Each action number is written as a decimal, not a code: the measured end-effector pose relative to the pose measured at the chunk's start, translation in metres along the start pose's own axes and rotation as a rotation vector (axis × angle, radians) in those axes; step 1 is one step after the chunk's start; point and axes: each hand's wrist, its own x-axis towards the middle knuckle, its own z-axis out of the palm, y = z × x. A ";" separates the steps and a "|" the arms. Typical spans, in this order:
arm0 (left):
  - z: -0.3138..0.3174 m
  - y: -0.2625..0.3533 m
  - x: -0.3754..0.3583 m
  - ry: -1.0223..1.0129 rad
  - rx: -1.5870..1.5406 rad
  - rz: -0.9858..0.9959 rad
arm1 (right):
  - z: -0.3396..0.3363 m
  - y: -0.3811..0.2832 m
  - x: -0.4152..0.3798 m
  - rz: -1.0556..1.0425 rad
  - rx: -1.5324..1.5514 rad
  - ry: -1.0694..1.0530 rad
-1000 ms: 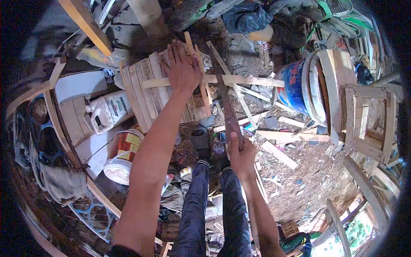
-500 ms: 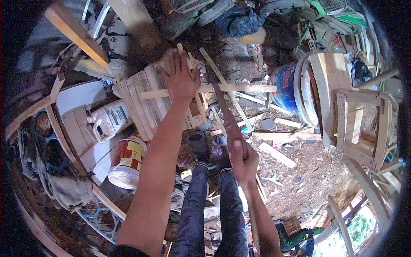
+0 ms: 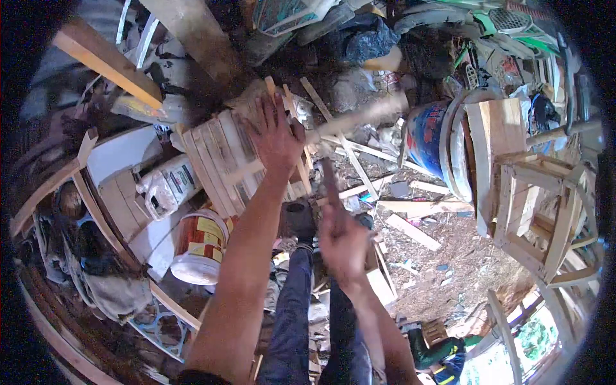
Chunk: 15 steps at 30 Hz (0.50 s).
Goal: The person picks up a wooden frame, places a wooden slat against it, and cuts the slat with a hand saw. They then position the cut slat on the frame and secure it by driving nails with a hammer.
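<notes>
My left hand [image 3: 277, 136] lies over a pale wooden strip [image 3: 362, 118], holding it across a slatted wooden piece [image 3: 215, 151]. The strip's free right end is smeared by motion and tilts upward. In my right hand [image 3: 346, 247], closed and blurred, is a long dark-bladed tool that looks like a handsaw [image 3: 330, 179]. Its blade points away from me, just below the strip, and a gap shows between them. The blade's teeth cannot be made out. Thin upright sticks [image 3: 292, 106] stand beside my left fingers.
On the left are a white jug [image 3: 168, 186] and a red-and-white bucket [image 3: 200, 247]. A blue bucket [image 3: 428, 138] and a small wooden frame [image 3: 536, 212] stand on the right. Wood offcuts [image 3: 414, 231] litter the ground. A post [image 3: 109, 61] juts in at upper left.
The strip's right end has swung upward from nearly level. My right hand has drawn slightly left and nearer to me, taking the blade away from the strip.
</notes>
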 end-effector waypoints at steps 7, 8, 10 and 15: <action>0.011 0.007 -0.008 0.136 -0.034 -0.064 | -0.026 0.035 0.017 0.023 0.005 -0.034; 0.013 0.006 -0.013 0.132 -0.022 -0.074 | -0.026 0.044 0.016 0.025 0.143 -0.034; 0.003 0.008 -0.017 0.143 -0.176 -0.021 | -0.020 0.064 0.009 0.021 0.251 -0.037; -0.011 -0.016 -0.049 0.079 -0.288 0.499 | -0.011 0.099 -0.020 -0.023 0.320 0.003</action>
